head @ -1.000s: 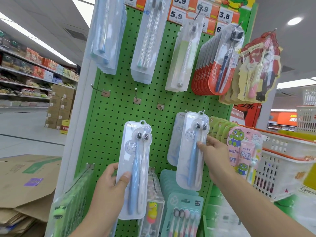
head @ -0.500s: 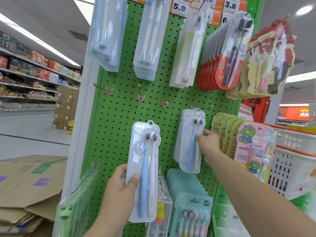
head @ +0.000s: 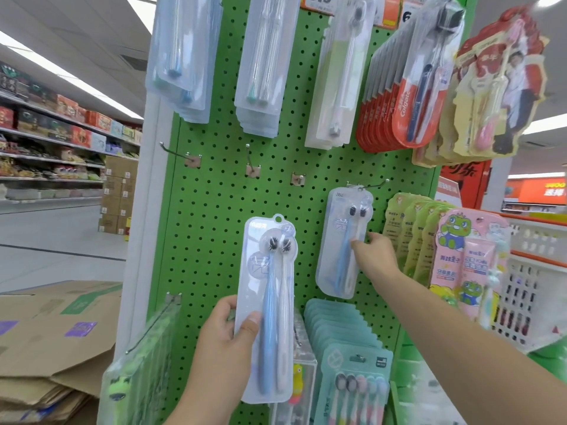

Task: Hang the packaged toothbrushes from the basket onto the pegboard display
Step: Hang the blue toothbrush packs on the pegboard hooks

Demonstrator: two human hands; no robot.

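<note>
Gripping a clear plastic blister pack of two toothbrushes, one blue and one white (head: 270, 311), the left hand (head: 228, 335) has its thumb across the pack's front and its fingers curled behind the left edge, holding it upright in front of the green perforated pegboard (head: 208, 228). The pack's hanging hole at the top is free of any hook. The right hand (head: 376, 256) reaches to a second, matching clear twin-toothbrush pack (head: 345, 243) that hangs from a thin metal peg hook (head: 372, 184) on the board; its fingertips touch the pack's right side, though whether they pinch it or only rest on it cannot be told.

Left of that hook, three bare metal hooks (head: 253, 167) stick out of the board in a row. Above them hang clear toothbrush packs, a stack of red carded toothbrushes (head: 411, 96) and yellow-and-red shaped cards. Below the right hand sits a row of teal multi-brush packs (head: 346, 357), and just beside it green and pink children's toothpaste cards (head: 466, 262). A white plastic basket with an orange rim (head: 534, 262) stands at the far right. Flattened brown cardboard boxes (head: 58, 329) lie at the lower left.
</note>
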